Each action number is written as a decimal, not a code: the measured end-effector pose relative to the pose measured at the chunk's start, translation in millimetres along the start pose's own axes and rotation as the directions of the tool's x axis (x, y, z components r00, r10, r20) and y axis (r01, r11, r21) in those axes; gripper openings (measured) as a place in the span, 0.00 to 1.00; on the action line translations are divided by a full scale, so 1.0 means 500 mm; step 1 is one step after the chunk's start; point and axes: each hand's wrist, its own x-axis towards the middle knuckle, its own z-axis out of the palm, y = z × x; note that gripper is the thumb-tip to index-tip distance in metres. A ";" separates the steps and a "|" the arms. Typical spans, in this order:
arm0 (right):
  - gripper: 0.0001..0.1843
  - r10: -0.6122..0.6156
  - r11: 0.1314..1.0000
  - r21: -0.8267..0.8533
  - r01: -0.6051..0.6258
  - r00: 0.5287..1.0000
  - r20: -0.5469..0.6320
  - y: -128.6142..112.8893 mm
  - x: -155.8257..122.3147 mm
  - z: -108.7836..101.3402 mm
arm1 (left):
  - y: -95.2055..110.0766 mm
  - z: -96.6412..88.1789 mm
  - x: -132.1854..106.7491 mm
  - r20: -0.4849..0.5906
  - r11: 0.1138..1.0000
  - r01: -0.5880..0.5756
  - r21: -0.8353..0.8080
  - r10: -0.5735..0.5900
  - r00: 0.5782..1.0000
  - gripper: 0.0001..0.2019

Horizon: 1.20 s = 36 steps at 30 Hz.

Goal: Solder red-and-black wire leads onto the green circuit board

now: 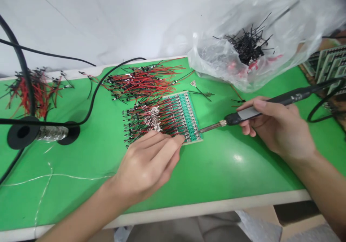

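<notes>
Green PCB panel (190, 117) lying flat, red and black wire pairs (151, 117) in tight rows across its pads, leads fanning out left. Soldering iron (270, 106), black handle, thin metal shaft, held pen-style in right hand (275, 126), tip just at the panel's right edge. Left hand (147, 166) fingertips (177, 140) resting on wires at the panel's lower edge.

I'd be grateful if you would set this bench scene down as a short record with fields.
Left hand: fingertips on wires lying across circuit board
Right hand: holds soldering iron, tip close to board's edge
Nearby: wire pile, red and black; plastic bag of black wires; solder spool
Surface: green bench
</notes>
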 end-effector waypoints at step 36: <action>0.10 0.030 1.000 0.000 -0.030 0.998 0.049 0.011 0.003 0.011 | -0.003 -0.005 0.002 0.038 0.995 -0.074 0.059 0.072 0.997 0.13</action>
